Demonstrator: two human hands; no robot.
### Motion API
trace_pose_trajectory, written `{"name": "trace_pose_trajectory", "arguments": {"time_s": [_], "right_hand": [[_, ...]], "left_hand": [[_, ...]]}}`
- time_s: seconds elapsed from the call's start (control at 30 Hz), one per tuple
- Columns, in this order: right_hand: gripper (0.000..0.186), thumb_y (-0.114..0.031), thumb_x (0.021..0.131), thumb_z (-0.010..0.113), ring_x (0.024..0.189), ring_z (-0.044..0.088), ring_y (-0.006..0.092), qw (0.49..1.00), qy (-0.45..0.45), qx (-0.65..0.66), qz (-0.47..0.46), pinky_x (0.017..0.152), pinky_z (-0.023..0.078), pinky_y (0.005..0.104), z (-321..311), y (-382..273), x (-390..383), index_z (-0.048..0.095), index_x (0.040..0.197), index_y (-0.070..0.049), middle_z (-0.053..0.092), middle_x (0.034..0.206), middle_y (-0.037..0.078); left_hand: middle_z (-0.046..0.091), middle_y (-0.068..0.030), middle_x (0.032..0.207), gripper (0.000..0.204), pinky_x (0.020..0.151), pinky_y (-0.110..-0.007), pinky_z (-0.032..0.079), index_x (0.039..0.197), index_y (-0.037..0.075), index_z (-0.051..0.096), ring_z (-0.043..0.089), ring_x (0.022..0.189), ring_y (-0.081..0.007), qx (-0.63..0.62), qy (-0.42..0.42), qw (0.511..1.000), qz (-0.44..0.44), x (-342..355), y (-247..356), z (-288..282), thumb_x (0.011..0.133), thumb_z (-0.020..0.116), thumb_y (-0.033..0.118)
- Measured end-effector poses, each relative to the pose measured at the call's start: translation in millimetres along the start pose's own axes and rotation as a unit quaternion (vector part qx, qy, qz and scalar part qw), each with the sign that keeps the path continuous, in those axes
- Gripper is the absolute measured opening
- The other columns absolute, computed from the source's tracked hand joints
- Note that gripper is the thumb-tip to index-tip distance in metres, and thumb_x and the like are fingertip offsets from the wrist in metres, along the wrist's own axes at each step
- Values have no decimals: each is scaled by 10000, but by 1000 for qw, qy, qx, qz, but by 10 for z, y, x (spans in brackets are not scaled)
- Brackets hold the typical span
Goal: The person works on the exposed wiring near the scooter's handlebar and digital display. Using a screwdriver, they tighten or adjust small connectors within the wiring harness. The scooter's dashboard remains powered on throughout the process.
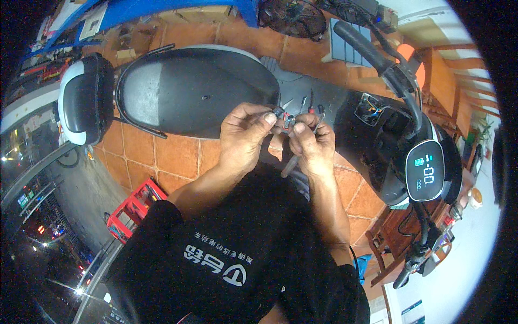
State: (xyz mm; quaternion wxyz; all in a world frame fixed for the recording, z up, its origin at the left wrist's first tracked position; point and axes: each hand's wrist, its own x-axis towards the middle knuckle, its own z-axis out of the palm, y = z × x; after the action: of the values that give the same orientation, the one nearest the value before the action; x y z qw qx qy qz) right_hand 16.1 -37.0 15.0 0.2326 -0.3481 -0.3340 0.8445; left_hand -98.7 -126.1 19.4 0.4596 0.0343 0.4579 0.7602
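Note:
Both hands meet over the scooter's footboard (298,81). My left hand (245,132) pinches a small black part (278,112). My right hand (310,140) grips a small connector with red and dark wires (289,117) close beside it; a long metal-coloured tool shaft also appears at that hand, though how it is held is unclear. Behind my fingers, small tools (311,101), one red-handled, lie on the footboard. The black scooter seat (189,86) is just left of them. An open compartment with wires (371,109) is to the right.
The handlebar (364,48) and lit display (424,170) stand at the right, the rear box (86,97) at the left. A red crate (121,216) sits on the tiled floor lower left. A black fan (291,19), blue shelving (226,8) and wooden furniture (458,92) line the surroundings.

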Motion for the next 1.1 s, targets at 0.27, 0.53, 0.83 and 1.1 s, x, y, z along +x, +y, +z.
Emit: {"name": "trace_pose_trajectory", "arguments": {"time_s": [0.27, 0.53, 0.83, 1.1], "right_hand": [[120, -143, 846, 643, 496, 448, 39, 995, -25, -88, -39, 423, 351, 198, 8, 9, 31, 599, 838, -31, 574, 683, -3], [101, -122, 859, 615, 522, 450, 37, 996, -54, -56, -40, 452, 347, 187, 54, -43, 25, 592, 838, -26, 602, 721, 16], [129, -130, 854, 622, 505, 432, 50, 992, -110, 28, -57, 434, 325, 191, -18, -77, -55, 580, 861, -8, 550, 673, 18], [207, -172, 858, 632, 488, 398, 62, 993, -83, 19, -77, 416, 321, 199, -137, -40, -95, 540, 906, 7, 530, 715, 63]], "left_hand": [[648, -115, 905, 214, 731, -310, 536, 1051, -8, 566, 637, 813, -183, 11, 2, 1000, 22, -6, 29, 30, 847, 622, 23], [597, -99, 1015, 290, 768, -265, 498, 1141, -36, 550, 595, 900, -144, 73, -79, 994, 35, -72, 81, 53, 870, 608, 50], [539, -118, 1074, 269, 824, -274, 489, 1109, -43, 563, 570, 962, -163, 136, -145, 971, 133, -93, 123, 102, 853, 614, 19], [529, -136, 1067, 264, 743, -243, 528, 1093, -55, 574, 576, 926, -164, 165, -167, 958, 167, -61, 161, 78, 852, 621, 41]]}}
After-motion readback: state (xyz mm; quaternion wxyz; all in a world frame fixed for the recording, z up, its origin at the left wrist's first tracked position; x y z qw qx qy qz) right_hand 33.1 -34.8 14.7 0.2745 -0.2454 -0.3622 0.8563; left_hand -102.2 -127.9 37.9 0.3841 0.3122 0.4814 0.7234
